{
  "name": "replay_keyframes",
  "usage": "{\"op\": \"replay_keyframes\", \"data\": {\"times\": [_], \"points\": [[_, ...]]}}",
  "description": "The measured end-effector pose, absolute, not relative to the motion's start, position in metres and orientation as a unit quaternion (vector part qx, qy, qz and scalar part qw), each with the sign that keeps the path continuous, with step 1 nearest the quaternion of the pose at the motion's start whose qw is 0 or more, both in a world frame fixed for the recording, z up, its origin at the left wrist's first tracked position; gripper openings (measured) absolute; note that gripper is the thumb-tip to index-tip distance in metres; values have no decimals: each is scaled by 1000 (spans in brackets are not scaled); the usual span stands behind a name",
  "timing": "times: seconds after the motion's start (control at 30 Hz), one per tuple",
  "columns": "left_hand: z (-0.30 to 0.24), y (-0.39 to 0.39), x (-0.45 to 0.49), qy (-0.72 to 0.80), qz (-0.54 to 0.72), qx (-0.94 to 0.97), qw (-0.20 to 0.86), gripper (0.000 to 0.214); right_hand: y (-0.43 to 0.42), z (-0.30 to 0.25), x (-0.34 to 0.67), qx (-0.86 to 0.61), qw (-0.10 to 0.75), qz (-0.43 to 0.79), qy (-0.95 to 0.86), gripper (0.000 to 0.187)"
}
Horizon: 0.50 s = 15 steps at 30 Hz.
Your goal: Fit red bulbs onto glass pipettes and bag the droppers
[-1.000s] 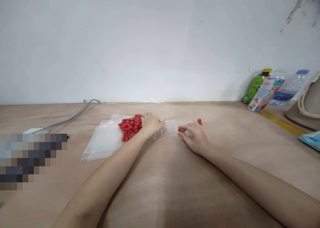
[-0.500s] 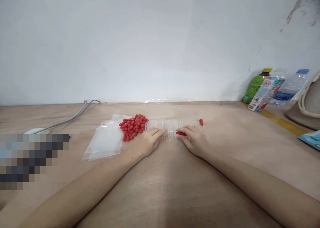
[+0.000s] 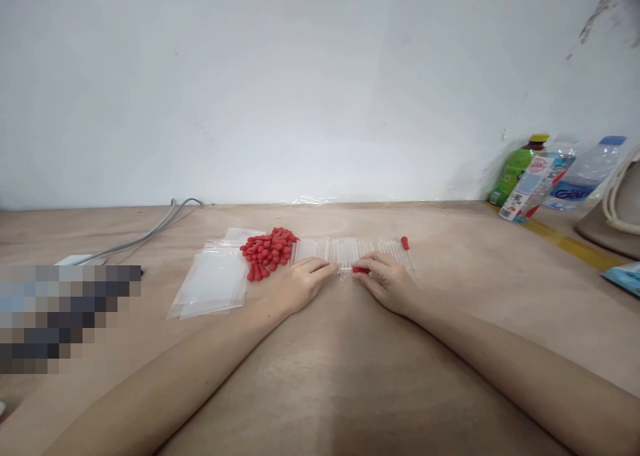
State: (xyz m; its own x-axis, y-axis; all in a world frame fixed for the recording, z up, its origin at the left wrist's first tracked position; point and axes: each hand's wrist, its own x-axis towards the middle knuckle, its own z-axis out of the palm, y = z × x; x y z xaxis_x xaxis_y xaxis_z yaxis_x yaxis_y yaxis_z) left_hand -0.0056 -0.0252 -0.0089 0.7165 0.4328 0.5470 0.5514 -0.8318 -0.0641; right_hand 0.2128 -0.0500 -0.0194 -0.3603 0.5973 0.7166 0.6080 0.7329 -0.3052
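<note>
My left hand [image 3: 304, 284] is closed with its fingertips on a thin clear glass dropper tube [image 3: 345, 269], lying crosswise toward the right hand. My right hand [image 3: 393, 284] pinches a red rubber dropper bulb [image 3: 360, 269], whose narrow end faces the tube. The tube's end meets the bulb or nearly does; I cannot tell if it is inside. Just behind both hands lies a row of clear glass tubes [image 3: 343, 248]. At the row's right end, one tube carries a red bulb [image 3: 405, 243]. A heap of loose red bulbs [image 3: 270, 251] lies behind my left hand.
Clear zip bags [image 3: 207, 279] lie flat left of the heap. A grey cable [image 3: 150, 233] runs to a white block at the left, near a blurred-out patch. Bottles [image 3: 515, 169] and a carton [image 3: 533, 183] stand at the back right, beside a bag with a rope handle [image 3: 613, 219].
My hands have come slightly closer together, bringing the tube up to the red bulb. The whole view has shifted a little.
</note>
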Motion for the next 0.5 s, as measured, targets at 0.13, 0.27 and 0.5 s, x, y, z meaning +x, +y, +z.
{"op": "replay_keyframes", "data": {"times": [0.13, 0.27, 0.5], "points": [[-8, -25, -5, -244, -266, -926, 110, 31, -48, -20, 212, -366, 397, 4, -842, 14], [-8, -23, -6, -230, -269, -930, 102, 37, -48, -20, 212, -371, 394, -3, -841, 15], [-8, -20, -5, -219, -256, -937, 88, 43, -48, -21, 214, -356, 399, -17, -845, 16]]}}
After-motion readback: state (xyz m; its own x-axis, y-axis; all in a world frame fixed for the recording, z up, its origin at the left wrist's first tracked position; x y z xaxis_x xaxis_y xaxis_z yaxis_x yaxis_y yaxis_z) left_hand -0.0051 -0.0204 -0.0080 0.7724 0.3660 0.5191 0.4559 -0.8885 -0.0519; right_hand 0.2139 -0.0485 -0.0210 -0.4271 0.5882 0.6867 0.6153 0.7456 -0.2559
